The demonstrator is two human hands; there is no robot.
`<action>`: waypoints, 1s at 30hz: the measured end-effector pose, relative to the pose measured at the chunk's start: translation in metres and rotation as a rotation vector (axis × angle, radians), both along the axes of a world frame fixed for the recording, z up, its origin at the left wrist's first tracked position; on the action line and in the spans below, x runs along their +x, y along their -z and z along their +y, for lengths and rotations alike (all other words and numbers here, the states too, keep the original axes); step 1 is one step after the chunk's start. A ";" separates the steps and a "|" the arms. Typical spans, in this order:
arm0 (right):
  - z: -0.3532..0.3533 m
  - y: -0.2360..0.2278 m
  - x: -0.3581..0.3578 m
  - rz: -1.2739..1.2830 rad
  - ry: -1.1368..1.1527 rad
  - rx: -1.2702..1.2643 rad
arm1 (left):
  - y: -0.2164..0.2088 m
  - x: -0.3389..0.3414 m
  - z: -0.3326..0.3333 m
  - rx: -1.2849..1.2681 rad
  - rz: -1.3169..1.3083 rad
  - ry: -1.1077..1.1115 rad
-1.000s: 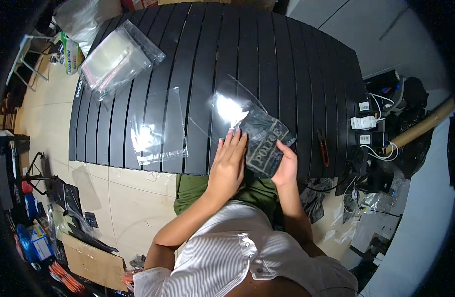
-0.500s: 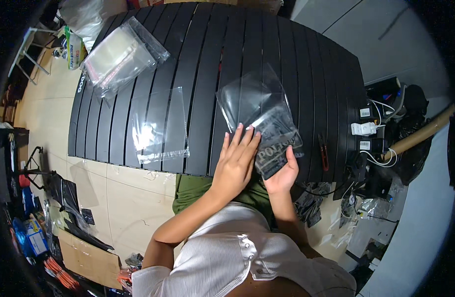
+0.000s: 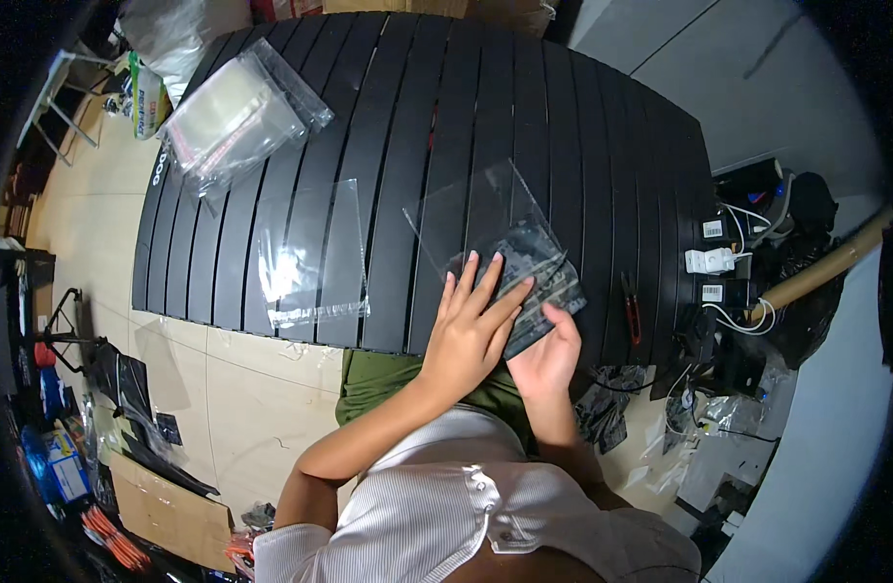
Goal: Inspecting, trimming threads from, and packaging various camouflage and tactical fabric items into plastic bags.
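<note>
A dark camouflage-patterned flat piece, probably cloth, lies at the table's near edge inside a clear plastic bag. The bag's see-through end stretches away from me to the upper left. My left hand rests on top of the bag, palm down, fingers spread. At the piece's near right edge my right hand grips it, thumb on top and the other fingers mostly hidden underneath. Another clear bag lies flat to the left, with light glaring off it. A stack of clear bags sits at the far left.
The black slatted table curves across the view. A red-and-black box cutter lies to the right of my hands. Beyond the right edge are white plugs with cables and a cardboard tube. Cardboard lies on the floor at left.
The bagged piece has turned slightly counterclockwise and come a little nearer to me. My left fingers have spread wider over it. My right hand has shifted slightly toward me, keeping its grip.
</note>
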State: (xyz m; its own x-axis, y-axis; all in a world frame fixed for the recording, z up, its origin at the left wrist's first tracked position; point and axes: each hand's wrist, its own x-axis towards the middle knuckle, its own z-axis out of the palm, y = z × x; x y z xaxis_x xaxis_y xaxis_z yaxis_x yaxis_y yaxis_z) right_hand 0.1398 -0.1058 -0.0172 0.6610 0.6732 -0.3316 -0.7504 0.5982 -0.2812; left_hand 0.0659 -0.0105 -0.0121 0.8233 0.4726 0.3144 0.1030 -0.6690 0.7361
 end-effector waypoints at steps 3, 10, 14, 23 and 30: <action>-0.002 0.002 -0.006 0.025 0.001 -0.052 | -0.005 0.000 0.001 -0.063 0.036 -0.006; -0.008 0.017 0.001 0.170 -0.065 0.128 | -0.005 0.000 0.003 -0.018 0.037 0.038; -0.014 0.019 0.002 0.121 -0.069 0.219 | -0.001 0.000 0.009 -0.054 -0.005 0.074; -0.001 0.004 -0.004 0.129 -0.111 -0.009 | -0.005 -0.003 0.000 -0.014 0.022 0.051; -0.008 -0.004 -0.009 -0.141 -0.174 -0.114 | -0.017 -0.007 -0.004 0.039 -0.006 0.110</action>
